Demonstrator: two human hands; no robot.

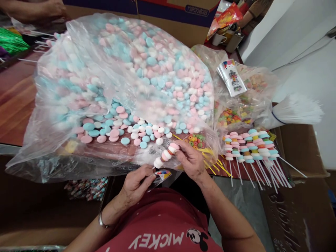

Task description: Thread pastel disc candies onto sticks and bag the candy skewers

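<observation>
A candy skewer [167, 156] of pink, white and orange-red sweets slants between my two hands. My right hand [191, 160] is closed, pinching its upper end by the pink sweet. At the lower end, my left hand [138, 182] has its thumb and forefinger pressed on a small clear plastic bag [163, 174] with a colourful print, next to the stick's tip. Whether those fingers also grip the stick is hidden. Beyond my hands, loose pink, white and blue sweets [114, 133] spill from a huge clear bag [60, 87].
Finished candy skewers [249, 147] lie in a row at the right, sticks over the table edge. Behind them are a bundle of white sticks [296, 110], bags of ring gummies [228, 117] and a stack of printed bags [232, 78]. Yellow twist ties [219, 166] lie nearer. Other people's arms [36, 10] show behind.
</observation>
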